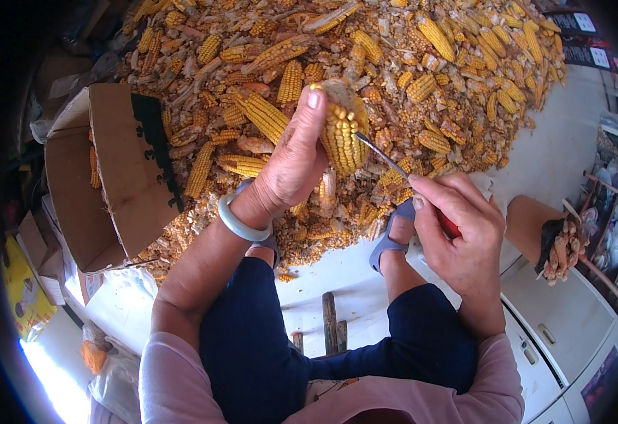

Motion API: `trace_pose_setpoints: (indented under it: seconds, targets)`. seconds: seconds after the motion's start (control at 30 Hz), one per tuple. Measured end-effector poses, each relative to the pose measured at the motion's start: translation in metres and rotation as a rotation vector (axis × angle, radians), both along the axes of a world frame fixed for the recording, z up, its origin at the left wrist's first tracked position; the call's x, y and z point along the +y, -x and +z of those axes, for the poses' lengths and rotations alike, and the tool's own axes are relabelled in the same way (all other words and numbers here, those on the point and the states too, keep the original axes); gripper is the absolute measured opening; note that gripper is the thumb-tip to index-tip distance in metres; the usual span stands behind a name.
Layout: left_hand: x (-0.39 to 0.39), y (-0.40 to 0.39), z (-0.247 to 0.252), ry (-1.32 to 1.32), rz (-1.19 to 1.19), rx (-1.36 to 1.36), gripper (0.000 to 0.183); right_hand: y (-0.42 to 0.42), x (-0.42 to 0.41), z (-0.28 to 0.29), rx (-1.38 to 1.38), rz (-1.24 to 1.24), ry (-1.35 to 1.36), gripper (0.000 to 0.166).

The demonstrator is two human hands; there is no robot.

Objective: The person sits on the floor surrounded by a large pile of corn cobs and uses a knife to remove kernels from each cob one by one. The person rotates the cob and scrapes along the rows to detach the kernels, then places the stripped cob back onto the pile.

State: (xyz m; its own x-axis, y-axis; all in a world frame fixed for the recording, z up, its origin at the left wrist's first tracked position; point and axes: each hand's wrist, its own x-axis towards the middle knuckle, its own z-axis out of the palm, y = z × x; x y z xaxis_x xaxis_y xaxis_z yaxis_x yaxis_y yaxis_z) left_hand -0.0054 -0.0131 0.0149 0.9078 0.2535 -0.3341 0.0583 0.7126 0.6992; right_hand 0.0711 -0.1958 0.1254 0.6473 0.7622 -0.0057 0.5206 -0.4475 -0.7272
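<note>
My left hand [299, 151], a pale bangle round its wrist, grips an upright ear of corn [342, 138] with yellow kernels, its thumb at the upper end. From the right, my right hand [460, 225] is closed round the red handle of a screwdriver-like tool [383, 155]. The tool's thin metal shaft points up and to the left, and its tip meets the kernels on the ear's right side. Whether the tip is flat or pointed I cannot tell. Behind both hands spreads a big heap of corn ears and cobs [282, 55].
An open cardboard box [134, 196] lies on the left of the heap. My feet in grey-blue shoes [392, 236] stand at its near edge. Between my legs are wooden stool legs [330, 323]. White cabinets [558, 318] and a brown container [531, 225] holding knobbly brown pieces are on the right.
</note>
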Motion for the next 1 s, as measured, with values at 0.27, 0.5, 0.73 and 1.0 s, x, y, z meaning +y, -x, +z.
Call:
trace_pose_setpoints:
  seconds: [0.27, 0.5, 0.73, 1.0]
  targets:
    - [-0.001, -0.002, -0.002, 0.124, 0.003, 0.037, 0.074, 0.002, 0.009, -0.027, 0.065, -0.057, -0.162, 0.024]
    - [-0.017, -0.007, 0.002, 0.401, 0.048, 0.067, 0.07, 0.0, 0.017, -0.064, -0.113, -0.185, -0.271, 0.025]
    - [0.0, -0.003, -0.002, 0.594, 0.027, -0.045, 0.08, -0.001, 0.003, -0.03, -0.028, -0.078, -0.228, 0.027]
    - [-0.002, -0.006, 0.002, 0.424, 0.074, -0.006, 0.082, 0.003, 0.0, -0.021, -0.093, 0.057, -0.19, 0.03]
